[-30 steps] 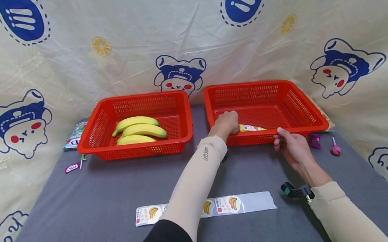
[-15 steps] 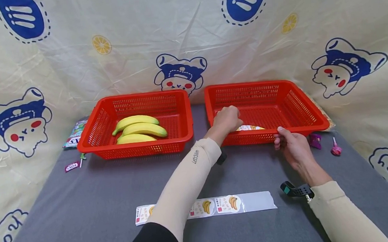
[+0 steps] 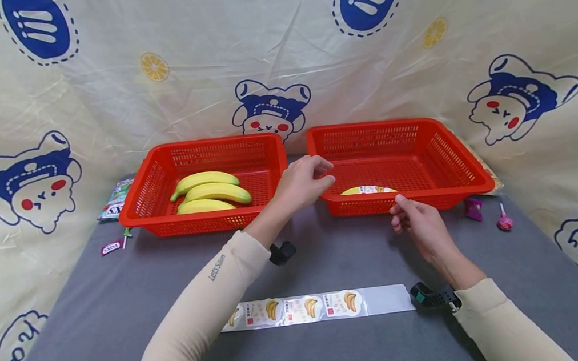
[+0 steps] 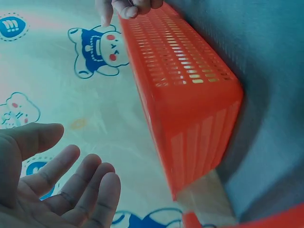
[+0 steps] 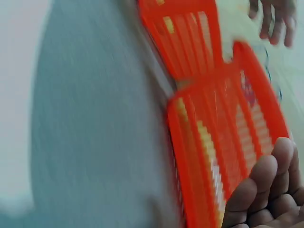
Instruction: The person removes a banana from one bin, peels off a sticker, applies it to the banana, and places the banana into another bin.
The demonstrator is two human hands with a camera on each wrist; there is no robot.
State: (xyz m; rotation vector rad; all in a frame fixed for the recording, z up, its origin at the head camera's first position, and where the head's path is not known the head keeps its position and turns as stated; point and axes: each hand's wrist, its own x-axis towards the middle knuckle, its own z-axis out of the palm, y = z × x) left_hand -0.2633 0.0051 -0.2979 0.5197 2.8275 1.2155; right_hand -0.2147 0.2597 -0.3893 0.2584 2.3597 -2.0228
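My left hand hovers between the two baskets with nothing in it, fingers spread and slightly bent in the left wrist view. Inside the right red basket lies one banana bearing a white label; the front rim hides its lower part. My right hand is just in front of that rim, its fingers loosely curled around nothing. Three bananas rest in the left red basket. Across the front of the grey cloth runs a strip of banana stickers, partly covered by my left sleeve.
A snack packet and a small purple-wrapped candy lie at the left. Beside the right basket are a purple wrapped sweet and a pink lollipop. A printed sheet hangs behind.
My left hand has let go of the labelled banana, risen out of the right basket and moved left. My right hand has come off the basket's front rim, slightly left and down.
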